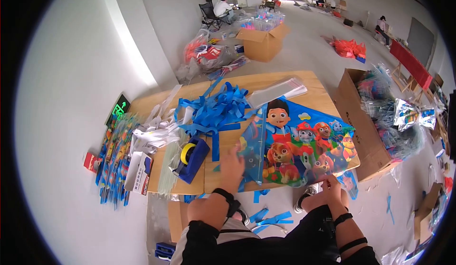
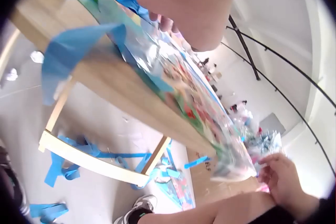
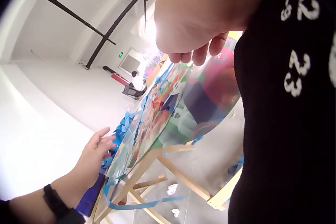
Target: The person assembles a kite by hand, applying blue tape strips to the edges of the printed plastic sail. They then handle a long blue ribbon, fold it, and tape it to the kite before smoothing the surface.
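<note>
A plastic sheet (image 1: 304, 146) printed with cartoon puppies lies over the front right of the wooden table, its near edge hanging past the tabletop. The fingers of my right hand (image 1: 331, 189) curl around its lower right corner and pinch it, as the left wrist view also shows. Over the sheet's left edge is my left hand (image 1: 232, 167), blurred, fingers loosely extended and holding nothing. In the right wrist view the left hand (image 3: 94, 153) appears with thumb and fingers apart. A blue tape dispenser (image 1: 194, 163) with a yellow roll stands left of that hand.
Blue ribbons (image 1: 213, 104) pile up at the table's middle, beside white strips (image 1: 156, 131) and thin pale sticks (image 1: 170, 170). Clear plastic sleeves (image 1: 280, 92) lie at the back. An open cardboard box (image 1: 354, 122) stands against the right side. Ribbon scraps (image 1: 270, 217) litter the floor.
</note>
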The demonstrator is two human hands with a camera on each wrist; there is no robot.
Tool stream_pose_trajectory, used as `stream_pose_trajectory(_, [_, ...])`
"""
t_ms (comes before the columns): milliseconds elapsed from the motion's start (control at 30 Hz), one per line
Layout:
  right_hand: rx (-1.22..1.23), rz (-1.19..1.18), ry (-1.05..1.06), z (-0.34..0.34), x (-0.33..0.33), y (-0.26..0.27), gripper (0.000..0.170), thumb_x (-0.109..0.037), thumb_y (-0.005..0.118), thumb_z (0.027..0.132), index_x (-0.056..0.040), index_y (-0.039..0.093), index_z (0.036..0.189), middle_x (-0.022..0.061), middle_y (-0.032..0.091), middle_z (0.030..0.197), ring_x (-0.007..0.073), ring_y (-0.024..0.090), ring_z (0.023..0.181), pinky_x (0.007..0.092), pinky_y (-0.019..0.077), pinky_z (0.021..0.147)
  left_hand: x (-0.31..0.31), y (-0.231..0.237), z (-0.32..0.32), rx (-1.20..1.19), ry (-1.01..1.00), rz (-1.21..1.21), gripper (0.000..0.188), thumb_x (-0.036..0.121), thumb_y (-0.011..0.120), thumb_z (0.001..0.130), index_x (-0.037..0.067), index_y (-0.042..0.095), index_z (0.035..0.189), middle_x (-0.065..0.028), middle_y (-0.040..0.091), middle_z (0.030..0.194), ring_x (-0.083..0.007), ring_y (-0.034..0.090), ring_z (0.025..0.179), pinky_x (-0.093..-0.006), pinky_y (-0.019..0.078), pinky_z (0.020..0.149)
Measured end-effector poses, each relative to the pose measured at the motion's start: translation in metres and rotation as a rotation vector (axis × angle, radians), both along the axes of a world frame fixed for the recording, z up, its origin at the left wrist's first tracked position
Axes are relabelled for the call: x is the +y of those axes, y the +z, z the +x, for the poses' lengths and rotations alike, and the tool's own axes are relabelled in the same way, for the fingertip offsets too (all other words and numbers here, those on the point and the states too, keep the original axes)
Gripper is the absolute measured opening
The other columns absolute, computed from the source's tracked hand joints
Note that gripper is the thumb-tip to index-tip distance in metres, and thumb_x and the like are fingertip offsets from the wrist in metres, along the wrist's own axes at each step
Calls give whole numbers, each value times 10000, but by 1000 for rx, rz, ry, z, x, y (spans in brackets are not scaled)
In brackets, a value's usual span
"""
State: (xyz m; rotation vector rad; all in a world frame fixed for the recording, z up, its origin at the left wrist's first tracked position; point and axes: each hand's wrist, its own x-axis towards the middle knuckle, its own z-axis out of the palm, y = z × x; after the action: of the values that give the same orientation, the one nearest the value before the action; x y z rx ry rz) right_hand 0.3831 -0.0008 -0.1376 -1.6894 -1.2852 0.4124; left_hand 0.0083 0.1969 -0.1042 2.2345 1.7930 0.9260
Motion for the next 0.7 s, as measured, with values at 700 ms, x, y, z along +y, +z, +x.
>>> stream_pose_trajectory(700, [155, -80, -50, -5, 16, 8, 136, 23, 587, 885, -21, 711, 921, 76, 641, 833, 148, 593, 707, 276, 468, 647, 46, -47, -84, -317, 456, -212, 325, 309, 818, 813, 23, 689, 900, -145, 729, 870, -299, 719, 836, -423, 561, 727])
